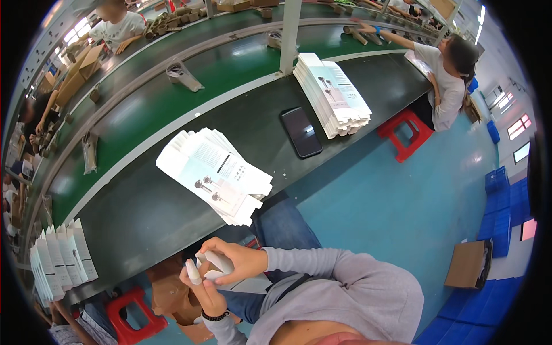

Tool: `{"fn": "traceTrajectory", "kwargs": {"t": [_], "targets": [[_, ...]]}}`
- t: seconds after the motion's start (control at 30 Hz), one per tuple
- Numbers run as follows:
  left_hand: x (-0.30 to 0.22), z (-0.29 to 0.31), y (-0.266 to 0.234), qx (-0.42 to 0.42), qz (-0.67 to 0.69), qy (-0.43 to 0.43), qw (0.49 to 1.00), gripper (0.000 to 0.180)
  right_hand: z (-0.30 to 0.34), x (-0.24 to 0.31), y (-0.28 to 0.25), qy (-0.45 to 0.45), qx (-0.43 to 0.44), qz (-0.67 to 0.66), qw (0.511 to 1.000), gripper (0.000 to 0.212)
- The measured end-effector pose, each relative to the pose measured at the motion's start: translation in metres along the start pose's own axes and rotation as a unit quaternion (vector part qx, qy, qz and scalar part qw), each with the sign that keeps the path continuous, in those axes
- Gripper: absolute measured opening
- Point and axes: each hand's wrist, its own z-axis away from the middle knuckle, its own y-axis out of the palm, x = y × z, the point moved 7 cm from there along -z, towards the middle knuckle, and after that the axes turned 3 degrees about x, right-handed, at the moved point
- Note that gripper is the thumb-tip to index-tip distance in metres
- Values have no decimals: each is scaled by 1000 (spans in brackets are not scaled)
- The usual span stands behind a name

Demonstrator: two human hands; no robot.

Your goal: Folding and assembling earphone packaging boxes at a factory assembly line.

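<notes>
Over my lap, just off the table's near edge, both hands hold a small white carton (215,263) whose end flaps stand out. My right hand (241,260) is closed round its side from the right. My left hand (204,290), with a dark bead bracelet at the wrist, grips it from below; white coverings show on some fingertips. The fingers hide part of the carton. Just beyond my hands, a fanned stack of flat printed cartons (213,172) lies on the dark table (138,213).
A dark phone (302,132) lies between that stack and a second carton stack (333,95). Opened cartons (63,259) stand at far left. Behind the table runs a green conveyor (144,115) with bagged parts. Red stools (405,133), a co-worker (448,75) and blue crates (500,213) are right.
</notes>
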Motion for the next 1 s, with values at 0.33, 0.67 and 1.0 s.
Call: {"fn": "traceTrajectory", "kwargs": {"t": [0.33, 0.67, 1.0], "targets": [[-6, 1, 3, 22, 21, 47, 998, 63, -1, 0, -1, -11, -11, -13, 1000, 66], [0, -3, 5, 50, 140, -19, 989, 60, -3, 2, -2, 6, -9, 23, 1000, 67], [-4, -11, 8, -54, 216, 11, 975, 68, -5, 7, 9, 16, 20, 26, 999, 66]]}}
